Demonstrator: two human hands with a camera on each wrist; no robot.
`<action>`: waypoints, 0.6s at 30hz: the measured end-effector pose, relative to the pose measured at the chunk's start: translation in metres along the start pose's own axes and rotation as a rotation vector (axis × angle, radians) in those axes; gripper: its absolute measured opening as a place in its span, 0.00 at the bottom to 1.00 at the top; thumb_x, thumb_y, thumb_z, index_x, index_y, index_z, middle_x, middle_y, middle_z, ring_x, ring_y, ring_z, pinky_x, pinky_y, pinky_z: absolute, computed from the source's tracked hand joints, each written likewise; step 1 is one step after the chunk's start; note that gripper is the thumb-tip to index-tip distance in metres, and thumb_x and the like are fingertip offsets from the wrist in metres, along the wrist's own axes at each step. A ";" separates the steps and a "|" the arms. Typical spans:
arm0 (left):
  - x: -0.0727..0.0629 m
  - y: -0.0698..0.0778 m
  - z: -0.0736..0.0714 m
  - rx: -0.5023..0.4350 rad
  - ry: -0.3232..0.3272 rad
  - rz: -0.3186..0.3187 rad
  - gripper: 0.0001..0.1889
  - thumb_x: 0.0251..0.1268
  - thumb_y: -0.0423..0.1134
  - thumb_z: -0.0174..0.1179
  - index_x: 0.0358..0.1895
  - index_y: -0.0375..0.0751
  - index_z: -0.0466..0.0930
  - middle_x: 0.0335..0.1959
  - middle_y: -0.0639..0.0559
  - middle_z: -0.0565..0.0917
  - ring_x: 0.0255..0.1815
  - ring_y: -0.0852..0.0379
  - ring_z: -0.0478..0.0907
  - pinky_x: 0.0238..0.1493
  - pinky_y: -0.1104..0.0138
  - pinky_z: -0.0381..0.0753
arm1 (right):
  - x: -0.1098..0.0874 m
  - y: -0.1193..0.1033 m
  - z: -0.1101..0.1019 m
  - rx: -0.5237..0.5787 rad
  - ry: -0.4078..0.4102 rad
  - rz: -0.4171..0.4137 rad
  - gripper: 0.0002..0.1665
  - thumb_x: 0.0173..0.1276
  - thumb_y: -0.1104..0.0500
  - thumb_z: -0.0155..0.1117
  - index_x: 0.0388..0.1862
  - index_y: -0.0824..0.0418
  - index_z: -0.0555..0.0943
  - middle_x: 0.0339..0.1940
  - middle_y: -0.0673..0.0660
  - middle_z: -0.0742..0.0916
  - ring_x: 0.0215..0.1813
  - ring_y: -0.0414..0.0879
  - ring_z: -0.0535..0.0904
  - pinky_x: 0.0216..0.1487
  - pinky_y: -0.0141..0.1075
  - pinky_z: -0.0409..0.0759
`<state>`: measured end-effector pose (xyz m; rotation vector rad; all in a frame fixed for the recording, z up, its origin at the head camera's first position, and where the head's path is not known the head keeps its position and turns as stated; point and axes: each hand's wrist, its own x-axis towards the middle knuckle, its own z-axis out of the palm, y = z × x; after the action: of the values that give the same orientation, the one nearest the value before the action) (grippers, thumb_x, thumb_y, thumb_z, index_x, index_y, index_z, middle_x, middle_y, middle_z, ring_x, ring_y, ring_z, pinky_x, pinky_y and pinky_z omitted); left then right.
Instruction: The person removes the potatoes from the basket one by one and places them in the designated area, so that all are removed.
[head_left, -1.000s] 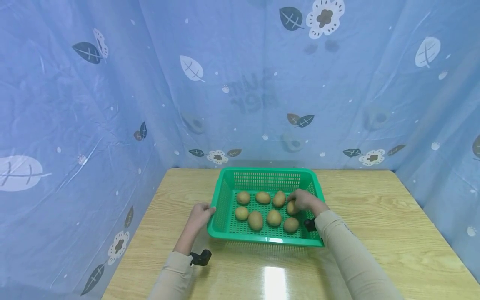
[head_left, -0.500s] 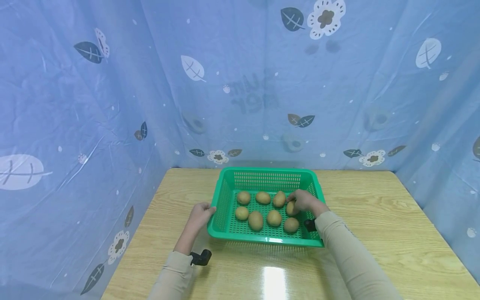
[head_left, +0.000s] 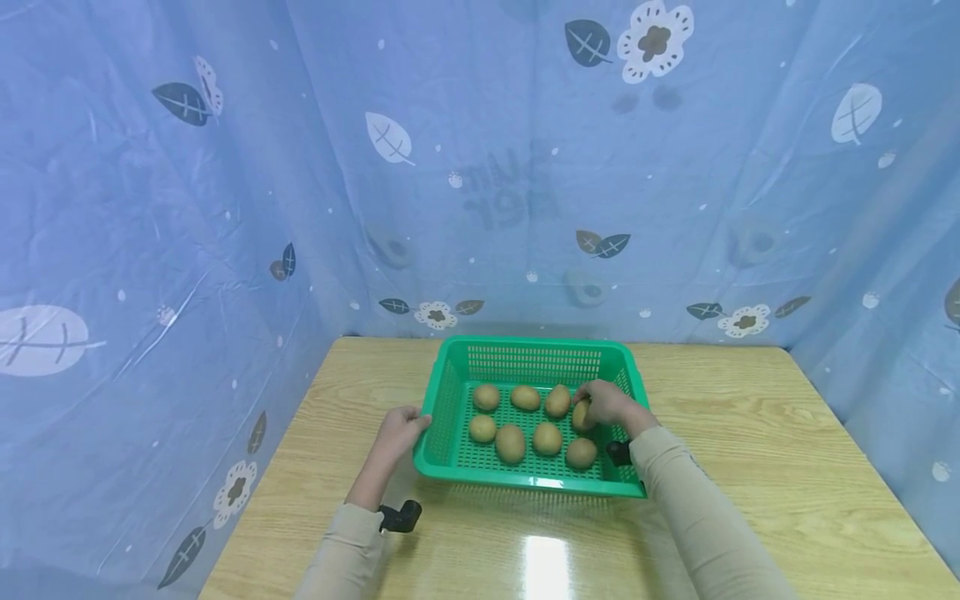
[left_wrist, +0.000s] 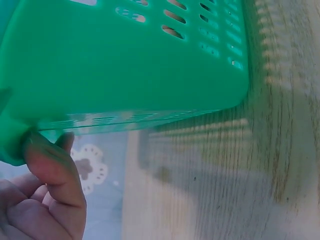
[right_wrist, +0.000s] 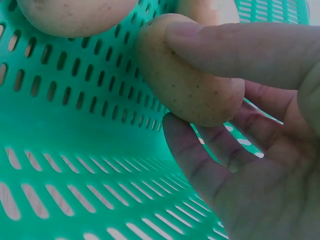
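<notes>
Potato [right_wrist: 185, 82]: inside the green basket [head_left: 525, 481], toward its right end; I can't tell if it's lifted.
Right hand [head_left: 606, 402]: pinching that potato, thumb opposite fingers.
Left hand [head_left: 399, 433]: gripping the basket's left rim.
Handling: I'd spread contact round the curve, squeeze lightly, brace the rim against sliding.
Other potatoes [head_left: 511, 444]: seven, roundish to oval.
Surfaces: speckled skin; slotted plastic; table [head_left: 735, 433] glossy, wood-grained.

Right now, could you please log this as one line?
left hand holds rim of rectangular green plastic basket | right hand holds oval yellow-brown potato | seven more potatoes inside basket
</notes>
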<state>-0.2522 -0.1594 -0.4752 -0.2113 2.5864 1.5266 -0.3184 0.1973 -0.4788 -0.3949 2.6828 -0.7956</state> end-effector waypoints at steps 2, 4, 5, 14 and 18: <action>0.000 0.000 0.000 -0.010 -0.006 -0.004 0.18 0.71 0.39 0.49 0.51 0.25 0.75 0.38 0.41 0.82 0.37 0.54 0.80 0.43 0.60 0.79 | 0.000 0.000 0.000 0.004 0.007 -0.004 0.27 0.48 0.71 0.71 0.50 0.68 0.79 0.51 0.65 0.82 0.48 0.54 0.77 0.49 0.47 0.77; 0.000 0.000 -0.001 -0.021 -0.012 -0.013 0.18 0.71 0.39 0.49 0.52 0.25 0.75 0.38 0.41 0.82 0.37 0.54 0.80 0.43 0.61 0.79 | 0.000 0.000 0.000 0.010 0.012 -0.004 0.27 0.48 0.70 0.71 0.51 0.68 0.79 0.51 0.65 0.82 0.49 0.54 0.77 0.49 0.47 0.77; 0.000 0.000 -0.001 -0.025 -0.016 -0.019 0.18 0.71 0.39 0.49 0.52 0.25 0.75 0.38 0.41 0.82 0.37 0.55 0.80 0.43 0.61 0.79 | 0.000 0.000 0.000 0.013 0.014 -0.004 0.27 0.48 0.70 0.71 0.51 0.68 0.79 0.52 0.65 0.82 0.49 0.54 0.77 0.50 0.47 0.77; -0.001 0.003 -0.003 -0.050 -0.031 -0.029 0.17 0.70 0.38 0.49 0.51 0.26 0.76 0.37 0.42 0.82 0.35 0.55 0.79 0.38 0.66 0.77 | 0.002 0.001 -0.001 0.054 0.033 -0.001 0.26 0.50 0.68 0.69 0.52 0.67 0.78 0.52 0.65 0.81 0.44 0.51 0.76 0.44 0.43 0.76; -0.002 0.005 -0.004 -0.064 -0.040 -0.038 0.17 0.70 0.39 0.49 0.51 0.26 0.75 0.37 0.41 0.82 0.35 0.56 0.79 0.37 0.66 0.77 | 0.002 0.001 -0.001 0.067 0.057 -0.018 0.25 0.51 0.67 0.69 0.50 0.66 0.78 0.51 0.64 0.81 0.41 0.50 0.74 0.40 0.41 0.74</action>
<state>-0.2513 -0.1608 -0.4688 -0.2322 2.4910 1.5857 -0.3207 0.1984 -0.4788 -0.3855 2.7002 -0.9129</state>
